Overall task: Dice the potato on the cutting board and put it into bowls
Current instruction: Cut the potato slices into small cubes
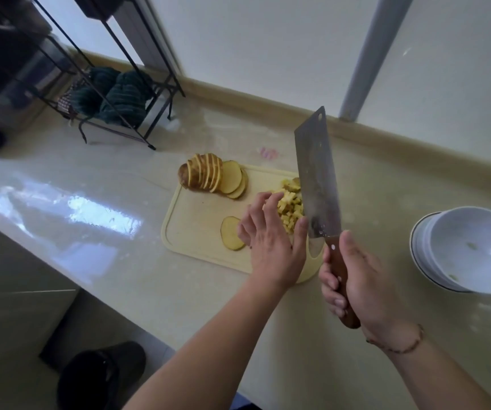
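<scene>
The right hand [359, 279] grips the cleaver [316, 184] by its wooden handle, blade against the diced potato [290, 207] on the cutting board [197, 226]. The left hand [271, 238], fingers spread and loose, presses that pile. Sliced potato [211, 176] sits at the board's far edge; stacked bowls [469, 250] stand right of the board.

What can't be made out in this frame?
Head view only:
- Dice: partly hidden behind the left hand and cleaver.
- Bowls: cut off by the right edge; count of the stack unclear.
- Board: near corner hidden by the left hand and right hand.
</scene>
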{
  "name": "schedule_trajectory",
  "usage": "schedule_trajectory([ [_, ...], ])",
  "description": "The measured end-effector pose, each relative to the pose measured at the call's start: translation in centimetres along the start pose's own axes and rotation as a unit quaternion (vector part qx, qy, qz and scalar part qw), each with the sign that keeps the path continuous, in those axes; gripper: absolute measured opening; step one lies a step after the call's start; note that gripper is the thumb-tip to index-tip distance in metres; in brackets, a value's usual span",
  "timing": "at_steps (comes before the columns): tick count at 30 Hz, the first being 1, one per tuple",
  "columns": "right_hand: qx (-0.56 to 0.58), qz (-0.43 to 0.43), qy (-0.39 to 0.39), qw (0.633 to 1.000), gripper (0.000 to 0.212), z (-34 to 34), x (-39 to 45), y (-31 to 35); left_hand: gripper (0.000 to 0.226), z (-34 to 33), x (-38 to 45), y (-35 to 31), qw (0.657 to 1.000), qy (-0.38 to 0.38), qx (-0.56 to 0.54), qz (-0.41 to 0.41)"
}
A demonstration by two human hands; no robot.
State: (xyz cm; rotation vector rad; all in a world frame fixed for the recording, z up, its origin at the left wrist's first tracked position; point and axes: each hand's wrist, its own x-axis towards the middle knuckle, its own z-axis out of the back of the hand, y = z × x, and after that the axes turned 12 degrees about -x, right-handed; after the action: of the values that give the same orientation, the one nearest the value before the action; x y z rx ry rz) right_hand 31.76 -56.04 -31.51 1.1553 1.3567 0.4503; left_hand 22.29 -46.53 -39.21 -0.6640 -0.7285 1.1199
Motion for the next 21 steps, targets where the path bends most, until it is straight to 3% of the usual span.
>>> schedule_trajectory([
  [10,-0.026,0.021,-0.03,0.999,0.06,-0.4,-0.6,0.2,0.04,0.7,0.5,0.9,0.999,0.004,0.0,0.048],
  [14,-0.05,0.028,-0.048,0.997,0.056,-0.8,-0.8,0.2,0.019,1.7,1.4,1.5,0.998,0.043,0.009,0.045],
  [18,-0.083,0.018,-0.047,0.995,0.056,-1.2,-1.2,0.1,0.028,4.4,1.9,2.7,0.995,0.093,-0.021,0.01],
  [21,-0.112,-0.01,-0.034,0.993,0.061,-1.7,-2.2,-0.5,0.04,7.7,1.9,5.9,0.989,0.14,0.021,-0.05],
])
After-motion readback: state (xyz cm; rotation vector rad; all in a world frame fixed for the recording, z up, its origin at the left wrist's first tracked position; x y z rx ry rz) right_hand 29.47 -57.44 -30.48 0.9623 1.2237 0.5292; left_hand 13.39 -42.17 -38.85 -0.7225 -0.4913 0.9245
